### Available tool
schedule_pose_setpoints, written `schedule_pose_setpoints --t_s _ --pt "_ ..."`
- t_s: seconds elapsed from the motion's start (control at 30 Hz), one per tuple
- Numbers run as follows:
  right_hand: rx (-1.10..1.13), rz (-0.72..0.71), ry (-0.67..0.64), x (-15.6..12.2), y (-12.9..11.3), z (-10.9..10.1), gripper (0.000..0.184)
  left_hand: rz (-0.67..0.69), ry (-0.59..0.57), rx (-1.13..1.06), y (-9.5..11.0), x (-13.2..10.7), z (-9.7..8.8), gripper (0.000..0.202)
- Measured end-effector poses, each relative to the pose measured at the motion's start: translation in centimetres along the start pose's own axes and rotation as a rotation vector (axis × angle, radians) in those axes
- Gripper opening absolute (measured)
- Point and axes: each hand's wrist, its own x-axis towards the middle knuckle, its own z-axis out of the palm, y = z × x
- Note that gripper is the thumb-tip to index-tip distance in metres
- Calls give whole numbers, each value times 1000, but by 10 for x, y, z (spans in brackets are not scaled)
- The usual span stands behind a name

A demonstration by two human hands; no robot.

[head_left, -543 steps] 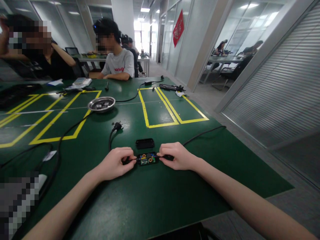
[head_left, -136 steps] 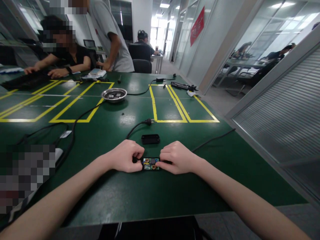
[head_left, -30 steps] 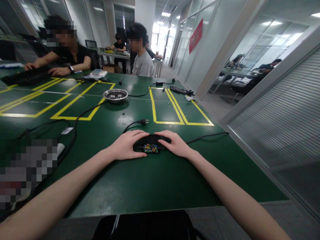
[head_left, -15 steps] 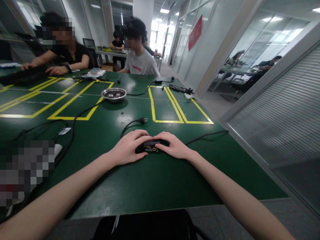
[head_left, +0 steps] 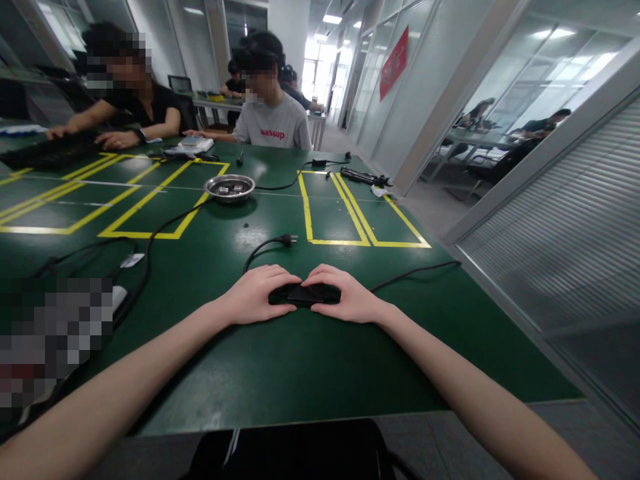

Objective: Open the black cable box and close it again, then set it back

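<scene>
A black power adapter lies on the green table, with its smooth dark casing facing me. My left hand grips its left end, thumb along the near side and fingers over the far side. The other end is held by my right hand in a mirrored grip. Just beyond my left hand, a black cord ends in a plug. Another black cable runs out to the right from behind my right hand. The adapter's far side is hidden.
A metal bowl with small metal parts stands further back. Yellow tape marks rectangles on the table. A folded black tripod-like item lies at the far right edge. Two people sit across, one touching a black keyboard-like object. A pixelated object lies at left.
The green circuit board and round coil that showed between my hands are now out of sight, and black casing covers that spot. Both hands stay on the adapter.
</scene>
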Motion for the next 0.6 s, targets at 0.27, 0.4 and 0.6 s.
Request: schedule_pose_setpoints --t_s 0.27,0.4,0.6 --pt "-305 -2 -45 -1 4 1 49 -27 -11 149 5 4 -3 33" --pt "-463 -32 -27 1 6 3 39 13 39 218 3 6 -1 35" --pt "-483 -100 11 1 5 2 40 41 78 219 3 6 1 31"
